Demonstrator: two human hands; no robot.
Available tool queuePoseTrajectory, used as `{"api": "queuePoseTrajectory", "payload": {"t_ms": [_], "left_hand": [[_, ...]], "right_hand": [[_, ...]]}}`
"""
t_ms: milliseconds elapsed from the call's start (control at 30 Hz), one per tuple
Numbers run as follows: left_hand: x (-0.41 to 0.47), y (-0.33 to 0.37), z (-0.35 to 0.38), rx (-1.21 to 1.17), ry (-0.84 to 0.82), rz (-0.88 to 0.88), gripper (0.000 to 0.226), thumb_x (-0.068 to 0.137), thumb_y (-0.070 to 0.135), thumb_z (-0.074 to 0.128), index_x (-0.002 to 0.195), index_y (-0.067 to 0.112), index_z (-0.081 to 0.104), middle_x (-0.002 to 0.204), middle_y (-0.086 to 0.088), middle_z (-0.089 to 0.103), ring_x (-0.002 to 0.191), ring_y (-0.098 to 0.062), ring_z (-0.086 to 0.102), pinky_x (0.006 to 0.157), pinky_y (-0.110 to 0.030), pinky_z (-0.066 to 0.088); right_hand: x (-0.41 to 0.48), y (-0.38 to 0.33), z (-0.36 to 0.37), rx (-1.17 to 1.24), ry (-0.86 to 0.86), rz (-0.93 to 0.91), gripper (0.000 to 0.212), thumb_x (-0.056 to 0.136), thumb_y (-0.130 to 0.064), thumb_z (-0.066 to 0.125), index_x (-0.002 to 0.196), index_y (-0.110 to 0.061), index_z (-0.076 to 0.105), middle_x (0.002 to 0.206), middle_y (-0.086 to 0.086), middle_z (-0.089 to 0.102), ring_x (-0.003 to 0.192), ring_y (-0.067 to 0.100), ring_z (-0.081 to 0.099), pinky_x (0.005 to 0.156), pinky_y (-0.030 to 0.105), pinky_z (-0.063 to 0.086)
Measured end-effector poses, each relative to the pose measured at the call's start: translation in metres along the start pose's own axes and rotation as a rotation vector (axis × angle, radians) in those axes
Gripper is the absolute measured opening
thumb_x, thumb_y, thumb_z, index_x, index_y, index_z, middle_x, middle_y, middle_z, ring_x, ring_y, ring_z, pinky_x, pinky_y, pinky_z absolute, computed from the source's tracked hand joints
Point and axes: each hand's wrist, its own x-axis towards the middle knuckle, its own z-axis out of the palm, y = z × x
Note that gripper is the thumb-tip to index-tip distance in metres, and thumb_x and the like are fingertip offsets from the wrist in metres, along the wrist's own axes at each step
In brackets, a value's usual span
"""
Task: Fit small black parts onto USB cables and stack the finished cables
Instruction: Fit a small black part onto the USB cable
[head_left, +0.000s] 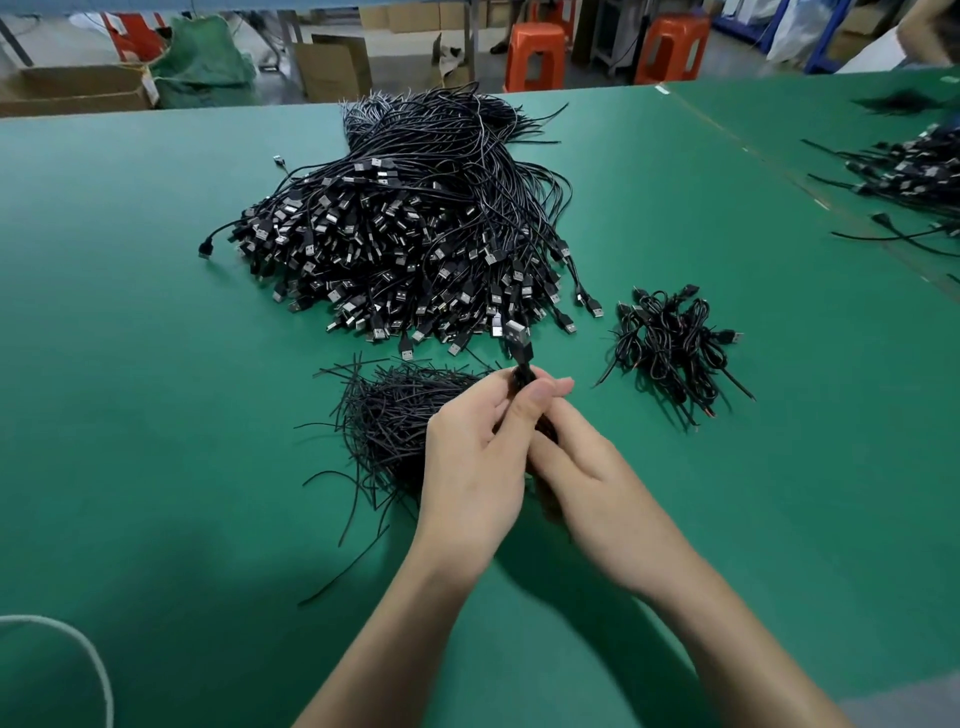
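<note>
Both hands meet at the middle of the green table (156, 364). My left hand (475, 457) and my right hand (576, 467) grip one USB cable (519, 345); its silver plug sticks up above my fingertips. The rest of that cable is hidden between my palms. Behind it lies a big heap of loose USB cables (415, 234). Just left of my hands is a pile of thin black strips (384, 415). A small stack of coiled cables (670, 348) lies to the right.
Another spread of cables (914, 176) lies at the far right of the table. A white cord (78, 654) curves across the near left corner. Beyond the table stand cardboard boxes (78, 88) and orange stools (535, 57).
</note>
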Motion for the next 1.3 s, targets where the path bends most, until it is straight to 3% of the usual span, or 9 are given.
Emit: {"api": "queuePoseTrajectory", "payload": {"t_ms": [100, 267, 400, 467, 533, 633, 700, 967, 1300], "left_hand": [[0.004, -0.002, -0.002, -0.128, -0.053, -0.051, 0.017, 0.104, 0.028, 0.06, 0.104, 0.02, 0.076, 0.111, 0.005, 0.079, 0.107, -0.012, 0.074, 0.087, -0.032, 0.06], [0.006, -0.001, -0.008, -0.203, -0.168, -0.034, 0.024, 0.102, 0.027, 0.06, 0.111, 0.012, 0.076, 0.119, 0.0, 0.077, 0.124, -0.016, 0.066, 0.108, -0.033, 0.051], [0.01, 0.004, -0.015, -0.188, -0.212, -0.023, 0.026, 0.101, 0.03, 0.062, 0.116, 0.014, 0.074, 0.113, 0.002, 0.079, 0.105, -0.008, 0.072, 0.097, -0.025, 0.055], [0.015, 0.005, -0.026, -0.024, -0.206, 0.033, 0.029, 0.098, 0.031, 0.064, 0.126, 0.027, 0.073, 0.105, 0.01, 0.079, 0.093, -0.005, 0.071, 0.094, -0.026, 0.056], [0.02, 0.0, -0.04, 0.344, -0.101, 0.135, 0.034, 0.098, 0.035, 0.067, 0.131, 0.038, 0.068, 0.112, 0.019, 0.076, 0.106, -0.002, 0.068, 0.102, -0.029, 0.052], [0.02, -0.009, -0.057, 0.973, 0.031, 0.321, 0.021, 0.098, 0.033, 0.068, 0.116, 0.031, 0.078, 0.106, 0.015, 0.074, 0.101, -0.015, 0.064, 0.091, -0.04, 0.049], [0.02, -0.017, -0.062, 1.173, 0.0, 0.34, 0.016, 0.097, 0.033, 0.07, 0.108, 0.029, 0.081, 0.098, 0.012, 0.071, 0.094, -0.019, 0.06, 0.083, -0.037, 0.043], [0.027, -0.018, -0.065, 1.237, -0.034, 0.361, 0.007, 0.092, 0.038, 0.076, 0.093, 0.032, 0.08, 0.09, 0.013, 0.069, 0.092, -0.019, 0.058, 0.082, -0.035, 0.036], [0.035, -0.018, -0.077, 1.224, -0.179, 0.442, 0.003, 0.091, 0.035, 0.078, 0.092, 0.034, 0.081, 0.092, 0.015, 0.068, 0.096, -0.017, 0.059, 0.083, -0.034, 0.038]], "right_hand": [[-0.002, 0.001, -0.005, 0.401, -0.053, 0.133, 0.031, 0.102, -0.039, 0.045, 0.097, -0.008, 0.049, 0.069, -0.006, 0.038, 0.057, 0.013, 0.032, 0.048, 0.024, 0.035], [-0.002, -0.005, -0.006, 0.405, -0.048, 0.113, 0.033, 0.098, -0.049, 0.042, 0.078, -0.024, 0.05, 0.072, 0.003, 0.022, 0.059, 0.015, 0.022, 0.049, 0.022, 0.025], [0.002, -0.003, 0.001, 0.339, 0.018, 0.053, 0.038, 0.103, -0.048, 0.043, 0.072, -0.027, 0.046, 0.063, -0.01, 0.029, 0.054, 0.01, 0.026, 0.049, 0.019, 0.023], [0.005, -0.001, 0.001, 0.195, 0.101, 0.023, 0.038, 0.104, -0.047, 0.041, 0.072, -0.027, 0.044, 0.06, -0.014, 0.033, 0.053, 0.007, 0.029, 0.051, 0.021, 0.027], [0.008, 0.002, -0.003, 0.042, 0.186, 0.01, 0.037, 0.099, -0.051, 0.037, 0.075, -0.024, 0.045, 0.058, -0.013, 0.035, 0.054, 0.008, 0.031, 0.054, 0.03, 0.028], [0.008, 0.008, -0.01, -0.078, 0.266, 0.006, 0.039, 0.101, -0.053, 0.035, 0.079, -0.022, 0.046, 0.058, -0.012, 0.038, 0.055, 0.01, 0.034, 0.056, 0.034, 0.03], [0.007, 0.009, -0.01, -0.095, 0.283, 0.007, 0.038, 0.105, -0.047, 0.036, 0.078, -0.023, 0.047, 0.057, -0.013, 0.039, 0.054, 0.009, 0.034, 0.056, 0.033, 0.031], [0.005, 0.004, -0.005, -0.025, 0.261, 0.028, 0.038, 0.11, -0.032, 0.038, 0.078, -0.012, 0.046, 0.058, -0.011, 0.036, 0.05, 0.011, 0.036, 0.046, 0.017, 0.032], [0.004, 0.009, -0.009, -0.023, 0.273, 0.06, 0.037, 0.11, -0.032, 0.036, 0.077, -0.018, 0.046, 0.059, -0.009, 0.039, 0.048, 0.016, 0.041, 0.047, 0.02, 0.033]]}}
